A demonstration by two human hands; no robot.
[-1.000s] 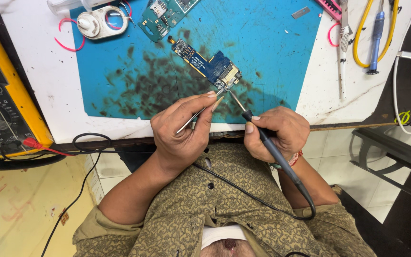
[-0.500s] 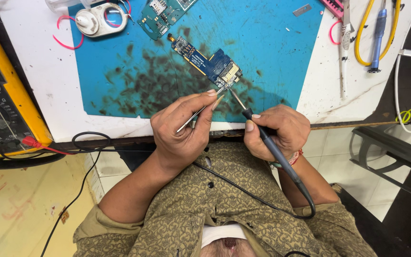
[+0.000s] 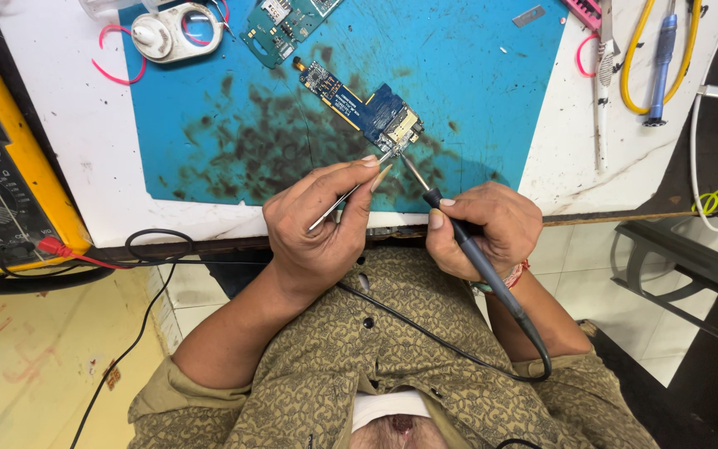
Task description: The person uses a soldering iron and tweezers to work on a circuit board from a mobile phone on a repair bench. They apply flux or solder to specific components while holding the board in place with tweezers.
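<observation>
We pinch the tweezers (image 3: 351, 195) in our left hand (image 3: 322, 229) and grip the soldering iron (image 3: 459, 237) in our right hand (image 3: 488, 229), keeping both tips steady on the blue circuit board (image 3: 367, 108) lying on the mat (image 3: 475, 100).

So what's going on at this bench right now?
A person is working on a small blue circuit board lying on a stained blue mat. The left hand holds thin metal tweezers and the right hand a black corded iron; both tips meet at the board's near end. A yellow multimeter sits aside.
</observation>
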